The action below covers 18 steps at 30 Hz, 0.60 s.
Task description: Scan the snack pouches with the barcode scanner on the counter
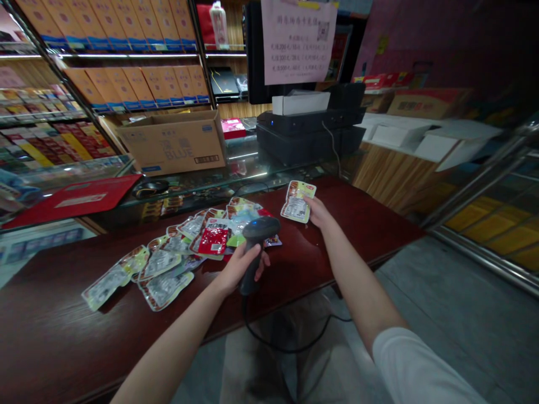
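My left hand (243, 265) is wrapped round the handle of a black barcode scanner (260, 229), whose cable hangs down over my lap. A small blue light shows on top of the scanner. My right hand (318, 212) pinches the right side of a snack packet (297, 202), its printed, partly silver face turned up toward me. Left of the scanner lies a loose heap of similar snack packets (164, 261), overlapping one another. One red packet (214, 238) rests on top of the heap. The scanner head hides part of the pile behind it.
The packets lie on a dark red wooden table (295, 272). Behind it, a glass counter (242, 171) bears an open cardboard box (177, 143), a black mouse (150, 188), a red folder (80, 196) and a black printer-like machine (309, 132). A metal rail (484, 247) stands at right.
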Motion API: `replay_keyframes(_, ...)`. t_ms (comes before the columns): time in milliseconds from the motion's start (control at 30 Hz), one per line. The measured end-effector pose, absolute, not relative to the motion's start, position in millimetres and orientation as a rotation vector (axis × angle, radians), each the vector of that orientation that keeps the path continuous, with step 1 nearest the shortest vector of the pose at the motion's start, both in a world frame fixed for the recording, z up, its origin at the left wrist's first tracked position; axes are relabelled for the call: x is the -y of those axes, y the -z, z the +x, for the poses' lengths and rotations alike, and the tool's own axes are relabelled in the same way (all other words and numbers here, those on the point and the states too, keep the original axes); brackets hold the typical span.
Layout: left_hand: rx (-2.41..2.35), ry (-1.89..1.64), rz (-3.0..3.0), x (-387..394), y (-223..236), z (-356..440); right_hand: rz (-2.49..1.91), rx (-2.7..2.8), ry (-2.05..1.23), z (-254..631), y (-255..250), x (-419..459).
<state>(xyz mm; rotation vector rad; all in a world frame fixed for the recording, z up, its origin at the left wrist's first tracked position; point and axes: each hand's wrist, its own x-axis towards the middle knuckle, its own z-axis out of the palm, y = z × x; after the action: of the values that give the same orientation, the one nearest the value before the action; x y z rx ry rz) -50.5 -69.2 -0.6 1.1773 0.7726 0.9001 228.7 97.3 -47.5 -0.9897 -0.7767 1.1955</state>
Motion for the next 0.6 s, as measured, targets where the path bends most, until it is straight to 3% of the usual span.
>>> replay_keyframes(600, -0.716, -0.865, 1.144, 72.9, -0.6, -45.6, -0.900, 0.789, -1.297, 222.2, 43.8, -92.0)
